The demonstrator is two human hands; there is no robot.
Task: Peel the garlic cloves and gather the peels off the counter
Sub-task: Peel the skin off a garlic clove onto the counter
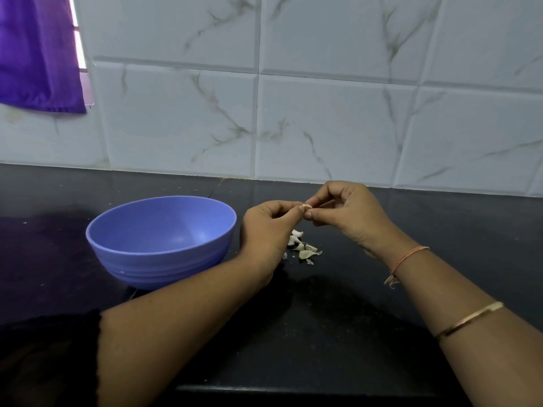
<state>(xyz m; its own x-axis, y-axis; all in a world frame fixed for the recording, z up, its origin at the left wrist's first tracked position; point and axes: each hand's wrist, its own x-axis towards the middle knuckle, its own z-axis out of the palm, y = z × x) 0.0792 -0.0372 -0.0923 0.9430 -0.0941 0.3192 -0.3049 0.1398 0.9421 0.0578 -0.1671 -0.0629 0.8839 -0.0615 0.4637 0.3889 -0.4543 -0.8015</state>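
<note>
Centre frame: left hand (pixel 269 227) and right hand (pixel 346 214) both pinch one garlic clove (pixel 306 206). Peels (pixel 304 249) lie below; the clove may slip among them.

My fingertips (pixel 316 214) hide most of the garlic clove (pixel 307 206) at centre frame. My left hand (pixel 266 230) covers some peels (pixel 304 249) below. The purple cloth (pixel 35 54) runs off the upper left edge.
</note>
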